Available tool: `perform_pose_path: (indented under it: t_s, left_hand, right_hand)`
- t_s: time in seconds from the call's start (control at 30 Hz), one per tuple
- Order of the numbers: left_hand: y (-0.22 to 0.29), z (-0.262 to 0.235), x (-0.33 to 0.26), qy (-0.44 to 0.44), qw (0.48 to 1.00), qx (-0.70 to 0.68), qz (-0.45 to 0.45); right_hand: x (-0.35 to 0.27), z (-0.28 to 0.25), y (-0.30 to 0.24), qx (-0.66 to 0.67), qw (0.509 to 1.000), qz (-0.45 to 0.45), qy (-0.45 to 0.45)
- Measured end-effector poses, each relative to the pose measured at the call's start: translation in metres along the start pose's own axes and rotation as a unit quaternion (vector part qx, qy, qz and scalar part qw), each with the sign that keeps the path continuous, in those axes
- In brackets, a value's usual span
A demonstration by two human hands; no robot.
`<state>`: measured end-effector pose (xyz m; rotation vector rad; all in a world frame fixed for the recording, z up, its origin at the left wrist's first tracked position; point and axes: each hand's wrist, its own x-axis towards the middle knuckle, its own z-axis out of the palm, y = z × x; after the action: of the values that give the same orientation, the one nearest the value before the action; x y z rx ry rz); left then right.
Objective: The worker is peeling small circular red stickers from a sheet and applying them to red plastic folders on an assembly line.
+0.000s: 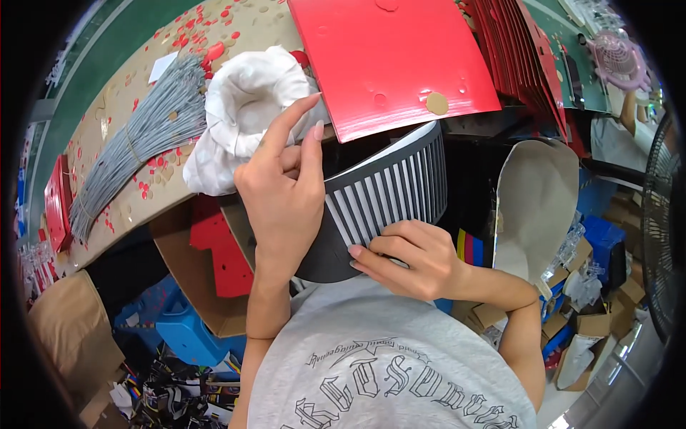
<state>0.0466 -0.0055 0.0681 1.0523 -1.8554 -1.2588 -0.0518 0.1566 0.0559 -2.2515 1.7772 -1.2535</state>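
A curved black slotted piece [386, 189], with a row of narrow slats and white showing between them, stands in front of my body. My right hand [418, 261] is closed on its lower edge, the thumb tip pressed against the slats. My left hand [286, 186] is raised over the piece's left end. Its index finger and thumb are apart with nothing visible between them, and its other fingers are curled. Just beyond that hand sits a crumpled white cloth bundle [214, 168], hollow in the middle. A glossy red card sheet [400, 57] lies beyond the piece.
A bundle of grey wire ties [143, 136] lies on the brown board [107, 107] among red and tan discs. Stacked red sheets [511, 57] stand at the far right. A black fan [661, 214] is at the right edge. A cardboard box [182, 272] and blue stool [189, 329] are below left.
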Motion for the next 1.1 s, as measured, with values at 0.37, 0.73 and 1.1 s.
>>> perform_pose_path:
  t_s: [0.37, 0.73, 1.1]
  left_hand:
    - [-0.005, 0.006, -0.005, -0.003, 0.999, -0.037, -0.012]
    - [-0.004, 0.013, 0.002, -0.023, 0.999, -0.034, -0.021]
    - [-0.003, 0.023, 0.002, -0.216, 0.961, 0.14, 0.104]
  right_hand:
    - [0.0, 0.005, 0.006, 0.162, 0.975, 0.133, -0.075]
    - [-0.004, 0.001, 0.014, 0.187, 0.979, 0.083, -0.019]
    - [0.072, -0.056, 0.102, 0.105, 0.985, 0.141, -0.004]
